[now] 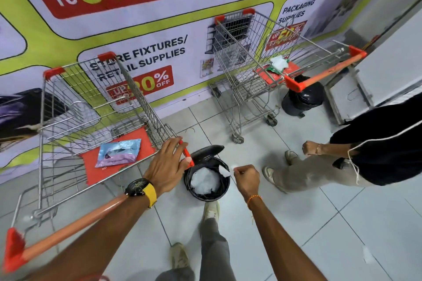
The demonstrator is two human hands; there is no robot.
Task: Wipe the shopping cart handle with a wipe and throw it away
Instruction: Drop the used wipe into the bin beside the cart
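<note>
A wire shopping cart [96, 107] stands at the left, its orange handle [68, 232] running from the lower left up toward the centre. My left hand [167, 164] grips the right end of that handle. My right hand [247, 179] pinches a small white wipe [225, 171] just above the rim of a black pedal bin [209, 178]. The bin's lid is up and white crumpled wipes lie inside. A blue and pink wipe pack [118, 151] rests on the cart's red child seat.
A second cart [262, 64] with an orange handle stands at the right by another black bin [302, 96]. Another person [365, 150] stands at the right, close to my right hand. A printed banner wall [137, 36] lies behind both carts. My feet [211, 210] are below the bin.
</note>
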